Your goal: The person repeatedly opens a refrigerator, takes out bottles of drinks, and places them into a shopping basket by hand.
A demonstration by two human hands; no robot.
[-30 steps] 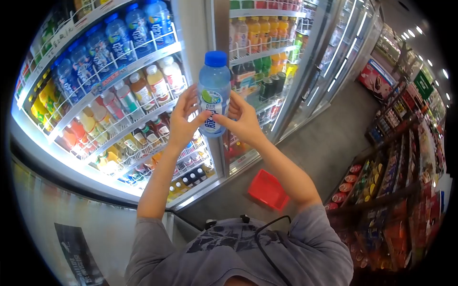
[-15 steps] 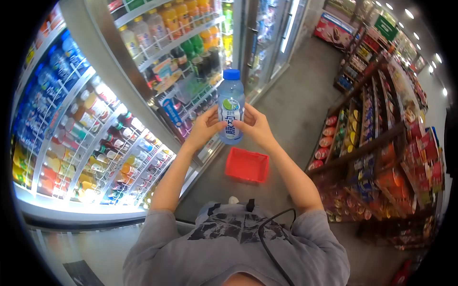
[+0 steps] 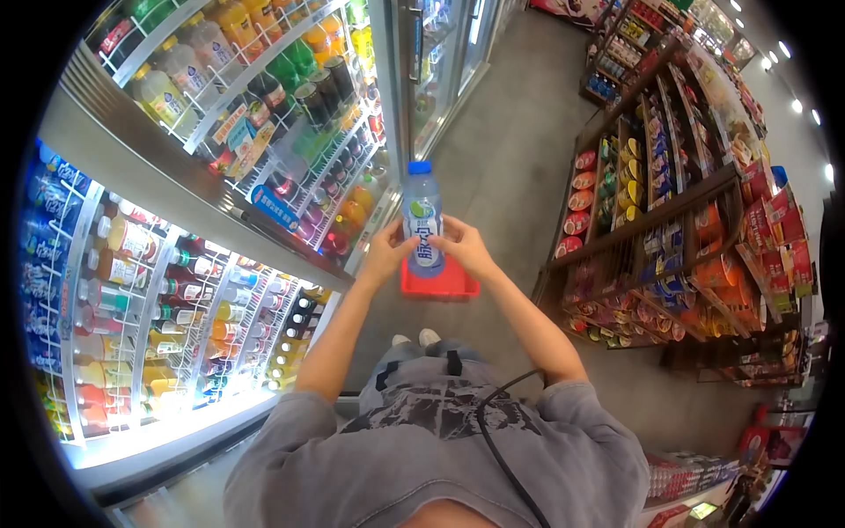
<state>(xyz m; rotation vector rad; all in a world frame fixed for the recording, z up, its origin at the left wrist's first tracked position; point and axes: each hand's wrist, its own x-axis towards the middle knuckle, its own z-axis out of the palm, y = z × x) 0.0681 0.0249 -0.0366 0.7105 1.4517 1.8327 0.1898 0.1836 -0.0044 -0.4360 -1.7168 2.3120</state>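
Held upright in front of me is a clear bluish drink bottle [image 3: 423, 211] with a blue cap and a white-and-blue label bearing a green picture. My left hand [image 3: 387, 250] grips its left side, the thumb pressed on the label. From the right, my right hand [image 3: 466, 248] closes on it the same way. Below the bottle a red basket [image 3: 440, 283] rests on the floor, its middle partly covered by the bottle and my hands.
To my left stand lit drink coolers [image 3: 185, 308] with several shelves of bottles behind glass. A shelf rack [image 3: 656, 220] of packaged snacks and cup foods runs along the right. Grey floor [image 3: 519, 114] stretches ahead between them. My shoes [image 3: 415, 338] are behind the basket.
The view has turned and tipped downward, so the coolers and racks shift in it. The bottle sits lower in the picture, overlapping the basket, still between both hands.
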